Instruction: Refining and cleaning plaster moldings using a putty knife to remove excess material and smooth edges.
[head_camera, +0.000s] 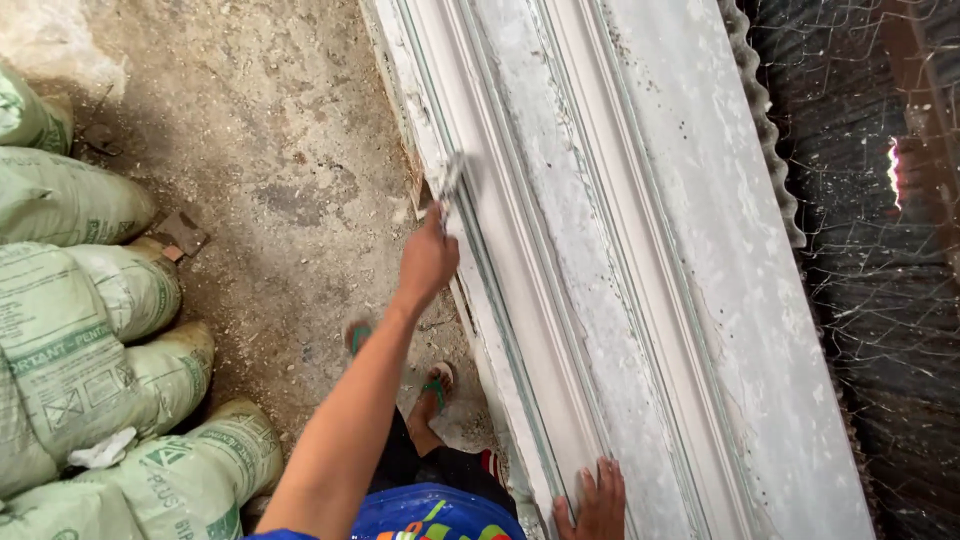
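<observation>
The person stands over a long white plaster moulding form (640, 250) that runs away from them, ridged lengthwise with raised bands and grooves and dusted all over with pale powder. Their left hand (428, 262) reaches out ahead along the near edge of the form, its fingers wrapped tight round the handle of a small plaster-caked brush (451, 180), whose pale head is pressed into the groove just beyond the hand; the brush is blurred, so its bristles are hard to make out. Their right hand (598, 503) lies close to the body at the bottom of the view, fingers spread flat and resting on one of the raised bands of the form, holding nothing. Below the outstretched arm their two feet in green-strapped sandals (437, 385) stand on the rough grey concrete floor (270, 150), just beside the form's edge, and a bit of bright blue printed clothing (430, 515) shows at the bottom. To the left, well apart from the form, pale green woven sacks (90, 320) are stacked in a heap, with a crumpled white rag (105, 450) lying on one of them. On the far side of the form a wavy corrugated sheet edge (765, 120) borders it, and beyond that hangs dark wire mesh (870, 300) spattered with white flecks.
</observation>
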